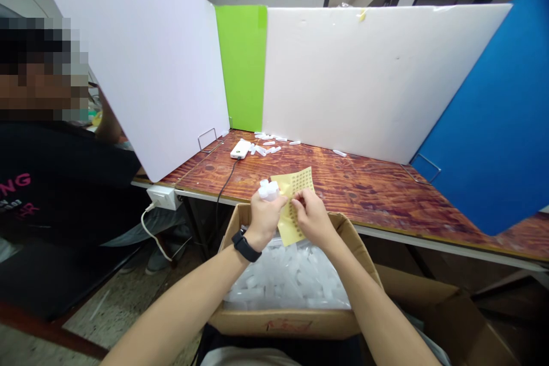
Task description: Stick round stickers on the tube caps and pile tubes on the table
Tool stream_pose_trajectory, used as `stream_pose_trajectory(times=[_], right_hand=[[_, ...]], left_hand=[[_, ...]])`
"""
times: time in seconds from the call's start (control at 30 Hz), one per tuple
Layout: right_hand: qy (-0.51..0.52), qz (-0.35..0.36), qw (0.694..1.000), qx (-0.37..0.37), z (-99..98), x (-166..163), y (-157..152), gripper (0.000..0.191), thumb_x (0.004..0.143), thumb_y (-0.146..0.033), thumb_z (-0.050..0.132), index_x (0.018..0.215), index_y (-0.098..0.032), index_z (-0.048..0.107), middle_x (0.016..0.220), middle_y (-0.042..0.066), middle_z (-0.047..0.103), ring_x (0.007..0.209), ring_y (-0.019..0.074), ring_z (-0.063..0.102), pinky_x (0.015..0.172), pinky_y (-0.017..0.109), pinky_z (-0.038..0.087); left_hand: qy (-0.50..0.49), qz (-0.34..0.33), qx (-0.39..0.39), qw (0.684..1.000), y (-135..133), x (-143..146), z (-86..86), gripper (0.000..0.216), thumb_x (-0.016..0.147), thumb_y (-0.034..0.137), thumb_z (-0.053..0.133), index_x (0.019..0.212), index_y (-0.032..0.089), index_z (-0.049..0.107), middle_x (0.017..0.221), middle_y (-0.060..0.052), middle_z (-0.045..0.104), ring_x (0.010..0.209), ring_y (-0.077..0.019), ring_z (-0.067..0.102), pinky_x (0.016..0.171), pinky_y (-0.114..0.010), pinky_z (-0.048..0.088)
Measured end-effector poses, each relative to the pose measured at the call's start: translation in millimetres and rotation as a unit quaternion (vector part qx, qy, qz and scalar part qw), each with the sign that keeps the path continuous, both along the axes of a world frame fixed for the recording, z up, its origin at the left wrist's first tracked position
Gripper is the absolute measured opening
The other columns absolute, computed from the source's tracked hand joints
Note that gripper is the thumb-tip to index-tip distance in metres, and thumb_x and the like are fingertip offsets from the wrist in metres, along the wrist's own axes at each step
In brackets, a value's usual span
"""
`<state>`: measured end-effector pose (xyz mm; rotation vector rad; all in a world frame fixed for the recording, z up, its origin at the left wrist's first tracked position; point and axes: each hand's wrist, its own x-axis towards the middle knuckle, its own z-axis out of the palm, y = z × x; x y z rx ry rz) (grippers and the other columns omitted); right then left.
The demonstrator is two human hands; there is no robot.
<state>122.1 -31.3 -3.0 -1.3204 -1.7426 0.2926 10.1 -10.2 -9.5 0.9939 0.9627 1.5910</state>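
Forearms (pixel 171 314) over cardboard box (pixel 283 323), yellow sticker sheet (pixel 298 197) in hand.
Left hand (pixel 265 218) clenched around small white plastic pieces (pixel 269 190), just above the box; right hand (pixel 314 218) grasping the sheet in a fingertip pinch. Sheet lies between both hands, over the box rim. Close pinch gives good control; sheet should stay flat.
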Motion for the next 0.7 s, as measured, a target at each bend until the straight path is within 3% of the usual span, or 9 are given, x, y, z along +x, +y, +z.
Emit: stream_pose_trajectory(times=[0.2, 0.37, 0.57, 0.7], right_hand=[[0.163, 0.094, 0.982, -0.021, 19.0, 7, -12, 0.011, 0.082, -0.027, 0.044, 0.075, -0.019, 0.043, 0.069, -0.001, 0.044, 0.062, 0.013, 0.044, 0.059, 0.025, 0.037], [0.157, 0.156, 0.975, 0.022, 33.1, 4, -26, 0.01, 0.083, -0.025, 0.045, 0.075, -0.019, 0.046, 0.086, 0.004, 0.05, 0.082, 0.0162, 0.049, 0.074, 0.029, 0.04], [0.155, 0.158, 0.975, -0.006, 34.4, 0, -29, 0.01, 0.081, -0.024, 0.047, 0.073, -0.019, 0.049, 0.094, 0.006, 0.049, 0.088, 0.0169, 0.049, 0.077, 0.03, 0.041], [0.2, 0.145, 0.968, -0.051, 32.5, -4, -26, 0.012, 0.078, -0.027, 0.051, 0.07, -0.018, 0.051, 0.091, 0.005, 0.049, 0.086, 0.0162, 0.05, 0.073, 0.028, 0.043]], left_hand=[[0.151, 0.006, 0.133, 0.979, -6, -7, 6.0, 0.013, 0.061, 0.017, 0.061, 0.066, 0.017, 0.05, 0.061, 0.005, 0.049, 0.055, -0.0079, 0.044, 0.056, -0.02, 0.037], [0.301, -0.028, 0.241, 0.922, -11, -12, 6.6, 0.012, 0.072, 0.022, 0.055, 0.066, 0.018, 0.045, 0.06, 0.003, 0.046, 0.053, -0.0086, 0.041, 0.052, -0.021, 0.032], [0.48, 0.083, 0.308, 0.817, -3, -14, 1.2, 0.013, 0.081, 0.026, 0.044, 0.073, 0.017, 0.05, 0.069, -0.003, 0.052, 0.064, -0.013, 0.049, 0.057, -0.024, 0.034], [0.548, 0.155, 0.308, 0.762, -1, -16, 0.5, 0.018, 0.084, 0.027, 0.038, 0.078, 0.015, 0.051, 0.072, -0.005, 0.053, 0.069, -0.0153, 0.05, 0.061, -0.026, 0.035]])
